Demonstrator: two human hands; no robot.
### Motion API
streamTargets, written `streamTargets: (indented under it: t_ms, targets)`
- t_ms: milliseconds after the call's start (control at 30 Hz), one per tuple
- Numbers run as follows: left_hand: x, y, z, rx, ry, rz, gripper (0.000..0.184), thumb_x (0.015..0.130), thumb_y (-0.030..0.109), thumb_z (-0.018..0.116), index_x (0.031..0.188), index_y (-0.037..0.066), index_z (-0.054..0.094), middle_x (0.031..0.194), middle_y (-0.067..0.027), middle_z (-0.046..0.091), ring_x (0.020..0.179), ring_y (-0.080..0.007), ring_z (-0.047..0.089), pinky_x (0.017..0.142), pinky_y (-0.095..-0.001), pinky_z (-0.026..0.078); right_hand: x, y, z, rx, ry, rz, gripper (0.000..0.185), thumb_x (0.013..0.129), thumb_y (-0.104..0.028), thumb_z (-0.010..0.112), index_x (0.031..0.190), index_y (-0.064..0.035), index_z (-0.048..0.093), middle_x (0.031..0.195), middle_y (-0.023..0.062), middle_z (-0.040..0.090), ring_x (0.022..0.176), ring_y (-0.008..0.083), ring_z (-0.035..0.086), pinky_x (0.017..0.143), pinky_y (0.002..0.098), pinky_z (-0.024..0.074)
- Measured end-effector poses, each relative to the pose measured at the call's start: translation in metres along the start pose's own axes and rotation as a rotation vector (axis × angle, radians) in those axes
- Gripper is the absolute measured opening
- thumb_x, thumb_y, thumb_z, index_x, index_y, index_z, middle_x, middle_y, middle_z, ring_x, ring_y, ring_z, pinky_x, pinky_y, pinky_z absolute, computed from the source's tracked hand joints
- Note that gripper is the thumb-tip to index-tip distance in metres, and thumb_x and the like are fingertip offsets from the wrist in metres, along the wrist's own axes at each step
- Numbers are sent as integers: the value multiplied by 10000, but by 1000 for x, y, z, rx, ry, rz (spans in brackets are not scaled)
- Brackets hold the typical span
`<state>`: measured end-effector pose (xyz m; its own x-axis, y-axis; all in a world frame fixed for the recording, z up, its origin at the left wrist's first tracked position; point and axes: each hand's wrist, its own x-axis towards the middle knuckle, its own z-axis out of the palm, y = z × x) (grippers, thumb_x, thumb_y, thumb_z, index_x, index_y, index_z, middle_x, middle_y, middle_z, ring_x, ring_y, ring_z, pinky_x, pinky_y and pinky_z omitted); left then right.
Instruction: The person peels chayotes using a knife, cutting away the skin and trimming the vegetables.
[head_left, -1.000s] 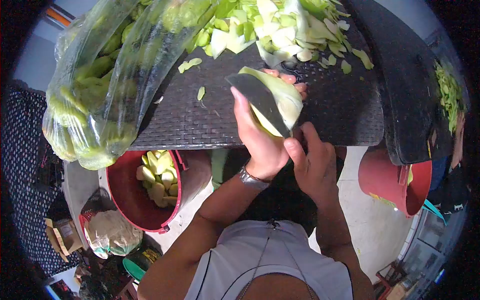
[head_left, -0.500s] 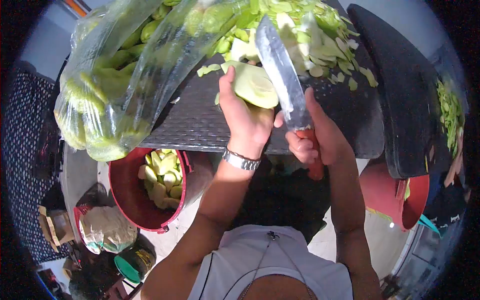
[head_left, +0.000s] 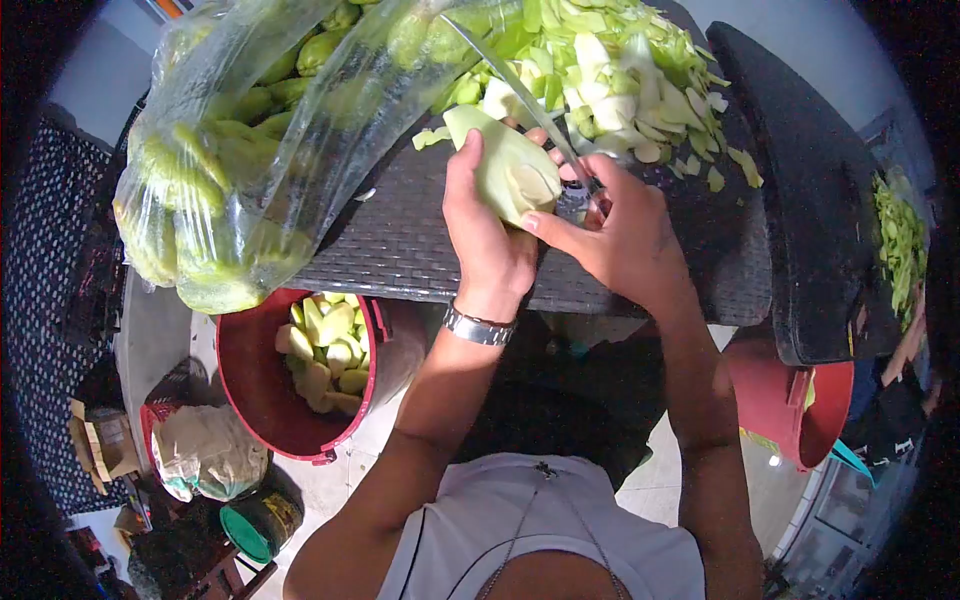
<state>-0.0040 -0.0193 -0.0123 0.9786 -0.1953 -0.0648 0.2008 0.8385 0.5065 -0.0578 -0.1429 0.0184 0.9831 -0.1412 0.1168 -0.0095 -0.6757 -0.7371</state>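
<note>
A pale, peeled chayote (head_left: pixel 497 170) rests in my left hand (head_left: pixel 487 245), with the fingers curled around its far side and the thumb along its near side. My right hand (head_left: pixel 635 235) grips a large knife (head_left: pixel 541 117) near its reddish handle. The blade is turned edge-on, pointing up and to the left, just beside the chayote's right side. My right thumb reaches to the chayote's lower end. Whether the blade touches the flesh cannot be made out. Beyond both hands lies a heap of green peelings (head_left: pixel 620 95).
A clear plastic bag (head_left: pixel 215 210) of unpeeled chayotes sits on the left of the dark woven tabletop (head_left: pixel 400 255). Below stands a red bucket (head_left: pixel 240 375) holding peeled pieces. Another red bucket (head_left: pixel 765 390) is at right, near a black board-like surface (head_left: pixel 810 220).
The knife has turned from showing its broad side to edge-on, tilting left. My right hand has moved up and inward to the chayote, its thumb now against the lower end.
</note>
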Motion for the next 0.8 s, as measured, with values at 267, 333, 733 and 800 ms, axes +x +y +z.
streamTargets:
  t_ms: [267, 333, 733, 800]
  targets:
    - [3, -26, -13, 46, 88, 57, 419, 992, 335, 509, 1231, -3, 578, 1118, -165, 689, 1023, -287, 673, 961, -416, 521, 13, 17, 25, -78, 182, -175, 309, 813, -262, 781, 900, -33, 591, 727, 175, 678, 730, 402, 713, 641, 478, 567]
    - [3, -29, -16, 49, 95, 66, 426, 981, 332, 525, 1246, 1, 565, 1148, -160, 682, 1056, -278, 665, 968, -417, 519, 15, 16, 28, -73, 200, -200, 270, 821, -230, 762, 902, -31, 597, 726, 181, 675, 733, 411, 709, 642, 481, 567]
    - [6, -28, -3, -393, 68, -15, 446, 958, 371, 504, 1211, 4, 510, 1162, -223, 607, 1120, -394, 603, 1022, -506, 475, 8, 0, 25, 572, 281, 139, 169, 895, -130, 706, 988, 9, 684, 706, 46, 683, 586, 102, 632, 548, 281, 500]
    - [7, -29, -4, -426, 61, -50, 463, 960, 382, 488, 1223, 3, 518, 1205, -226, 603, 1160, -398, 586, 1043, -507, 459, 6, 0, 28, 623, 306, 135, 139, 910, -114, 699, 970, 10, 682, 700, 19, 670, 574, 82, 618, 522, 266, 485]
